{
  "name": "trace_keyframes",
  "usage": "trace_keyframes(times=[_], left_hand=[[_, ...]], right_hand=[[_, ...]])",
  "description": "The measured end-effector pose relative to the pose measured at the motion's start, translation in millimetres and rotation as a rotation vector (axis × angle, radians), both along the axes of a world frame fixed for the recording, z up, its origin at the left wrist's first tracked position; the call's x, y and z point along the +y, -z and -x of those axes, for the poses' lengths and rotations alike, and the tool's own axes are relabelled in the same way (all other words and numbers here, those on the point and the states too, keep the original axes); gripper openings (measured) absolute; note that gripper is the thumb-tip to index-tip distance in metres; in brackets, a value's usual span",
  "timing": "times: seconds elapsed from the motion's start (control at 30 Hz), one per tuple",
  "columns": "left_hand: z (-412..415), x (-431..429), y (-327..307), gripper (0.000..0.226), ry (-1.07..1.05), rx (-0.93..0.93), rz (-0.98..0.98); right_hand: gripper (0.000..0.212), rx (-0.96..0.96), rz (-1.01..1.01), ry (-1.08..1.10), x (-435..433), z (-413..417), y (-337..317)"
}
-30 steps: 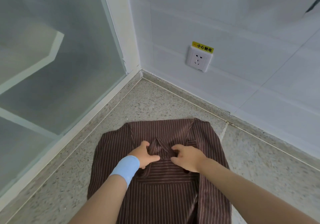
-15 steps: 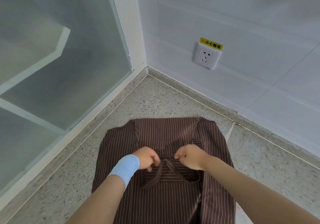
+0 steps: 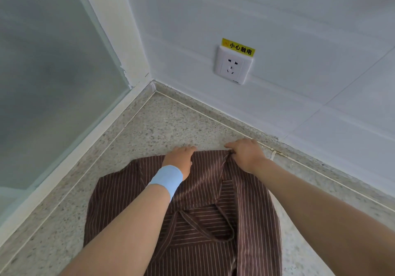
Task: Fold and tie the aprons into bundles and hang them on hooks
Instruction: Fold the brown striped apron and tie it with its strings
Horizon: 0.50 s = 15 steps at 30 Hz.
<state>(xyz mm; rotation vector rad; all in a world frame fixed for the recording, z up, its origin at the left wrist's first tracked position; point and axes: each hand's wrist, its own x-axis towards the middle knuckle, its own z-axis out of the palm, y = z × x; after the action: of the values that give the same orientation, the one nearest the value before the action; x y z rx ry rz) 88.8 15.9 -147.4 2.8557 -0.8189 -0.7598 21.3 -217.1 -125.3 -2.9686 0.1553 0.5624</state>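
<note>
A brown apron [image 3: 132,203] with thin pale stripes lies spread on the speckled floor, its side flaps folded inward. Its neck strap [image 3: 198,228] lies in a loop on the middle of the cloth. My left hand [image 3: 179,158], with a light blue wristband, sits at the apron's far edge, fingers reaching over that edge and holding it. My right hand [image 3: 245,153] pinches a fold of the same far edge, further right. Both forearms stretch across the apron.
The apron lies in a corner of the room. A frosted glass partition [image 3: 53,79] with a white frame runs along the left. A white tiled wall with a power socket [image 3: 233,66] and a yellow warning label stands just beyond my hands.
Both hands let go of the neck strap at the apron's middle and moved forward to its far edge. The strap now lies loose on the cloth.
</note>
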Motion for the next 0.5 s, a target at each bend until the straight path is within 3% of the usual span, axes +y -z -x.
trace_keyframes(times=[0.13,0.23,0.33,0.43,0.5], left_hand=[[-28,5,0,0.024,-0.071,0.028,-0.038],[-47,5,-13,0.027,-0.285,-0.022,0.157],[-48,1,-23,0.029,-0.400,-0.126,0.350],[-25,11,-20,0.050,-0.389,-0.175,0.394],[-1,24,-12,0.037,-0.307,-0.273,0.315]], right_hand=[[0.023,-0.122,-0.007,0.106,1,-12,-2],[0.024,-0.184,0.019,0.197,9,-31,-11],[0.029,-0.236,-0.101,0.324,17,-50,-22],[0.053,-0.231,-0.363,0.359,33,-44,-19],[0.073,-0.154,-0.332,0.301,47,-23,-9]])
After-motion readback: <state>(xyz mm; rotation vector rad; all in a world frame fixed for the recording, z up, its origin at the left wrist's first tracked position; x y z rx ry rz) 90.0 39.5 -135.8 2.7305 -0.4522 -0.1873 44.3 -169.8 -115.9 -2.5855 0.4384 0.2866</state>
